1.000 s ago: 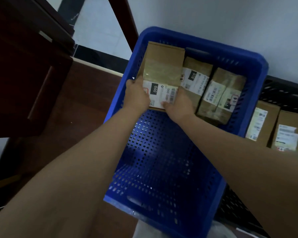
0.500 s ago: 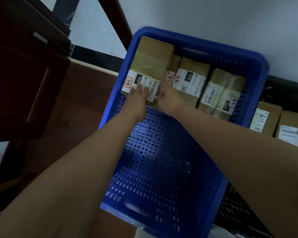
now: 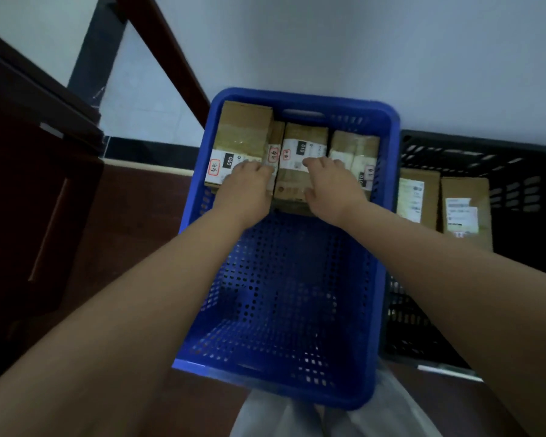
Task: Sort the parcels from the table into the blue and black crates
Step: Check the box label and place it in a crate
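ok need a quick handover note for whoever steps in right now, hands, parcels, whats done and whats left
Left hand: flat on the 060 parcel, far-left in the blue crate.
Right hand: resting on the 010 parcel beside it.
Done: a row of parcels stands along the blue crate's far wall; two parcels stand in the black crate.
Left: the table is out of view, so remaining parcels cannot be told.

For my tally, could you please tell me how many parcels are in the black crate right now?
2. One parcel stands at the black crate's left side beside the blue crate, the other parcel just right of it. More may be hidden behind the arm.
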`<move>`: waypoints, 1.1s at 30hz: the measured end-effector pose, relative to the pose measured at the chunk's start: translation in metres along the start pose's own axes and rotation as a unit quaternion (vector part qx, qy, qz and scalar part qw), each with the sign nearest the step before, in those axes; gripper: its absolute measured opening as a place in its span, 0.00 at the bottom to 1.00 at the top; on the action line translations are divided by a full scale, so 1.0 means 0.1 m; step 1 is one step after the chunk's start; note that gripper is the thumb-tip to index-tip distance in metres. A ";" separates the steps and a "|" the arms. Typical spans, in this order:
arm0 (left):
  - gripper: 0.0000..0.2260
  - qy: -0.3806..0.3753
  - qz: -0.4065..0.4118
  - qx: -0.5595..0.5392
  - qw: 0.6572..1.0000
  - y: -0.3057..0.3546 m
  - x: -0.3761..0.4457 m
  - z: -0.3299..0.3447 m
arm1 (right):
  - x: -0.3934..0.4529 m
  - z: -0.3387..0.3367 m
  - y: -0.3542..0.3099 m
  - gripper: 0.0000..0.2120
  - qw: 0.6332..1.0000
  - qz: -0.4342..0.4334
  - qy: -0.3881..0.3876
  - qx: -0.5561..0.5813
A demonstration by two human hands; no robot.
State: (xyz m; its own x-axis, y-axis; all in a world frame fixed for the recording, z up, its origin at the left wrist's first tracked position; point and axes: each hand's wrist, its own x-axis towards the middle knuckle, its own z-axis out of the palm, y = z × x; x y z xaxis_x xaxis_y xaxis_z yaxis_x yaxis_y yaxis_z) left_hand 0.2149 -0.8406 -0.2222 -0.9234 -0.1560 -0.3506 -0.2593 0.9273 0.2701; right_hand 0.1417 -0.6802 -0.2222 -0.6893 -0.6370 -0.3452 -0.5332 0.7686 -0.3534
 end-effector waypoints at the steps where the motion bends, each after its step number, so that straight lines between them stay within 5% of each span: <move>1: 0.23 0.004 0.018 0.017 1.000 0.08 -0.06 -0.08 | -0.11 -0.08 0.00 0.23 1.000 0.003 0.015 -0.025; 15: 0.18 0.084 0.272 0.154 0.946 1.74 -0.93 -1.33 | -2.11 -1.32 -0.06 0.22 0.958 0.123 0.213 -0.148; 24: 0.21 0.111 0.432 0.203 0.872 3.23 -1.44 -1.57 | -3.54 -1.70 0.41 0.24 0.895 0.292 0.310 -0.132; 33: 0.21 0.122 0.540 0.226 0.801 4.68 -2.10 -1.30 | -5.03 -1.77 1.08 0.25 0.842 0.405 0.329 -0.139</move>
State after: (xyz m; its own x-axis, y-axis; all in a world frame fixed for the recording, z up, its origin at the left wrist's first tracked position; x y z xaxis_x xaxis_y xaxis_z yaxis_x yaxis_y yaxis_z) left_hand 0.2506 -0.4187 0.0945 -0.5820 0.8101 0.0707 0.8069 0.5861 -0.0735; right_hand 0.3439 -0.2664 0.0676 -0.9555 0.2026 0.2143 0.2104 0.9775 0.0142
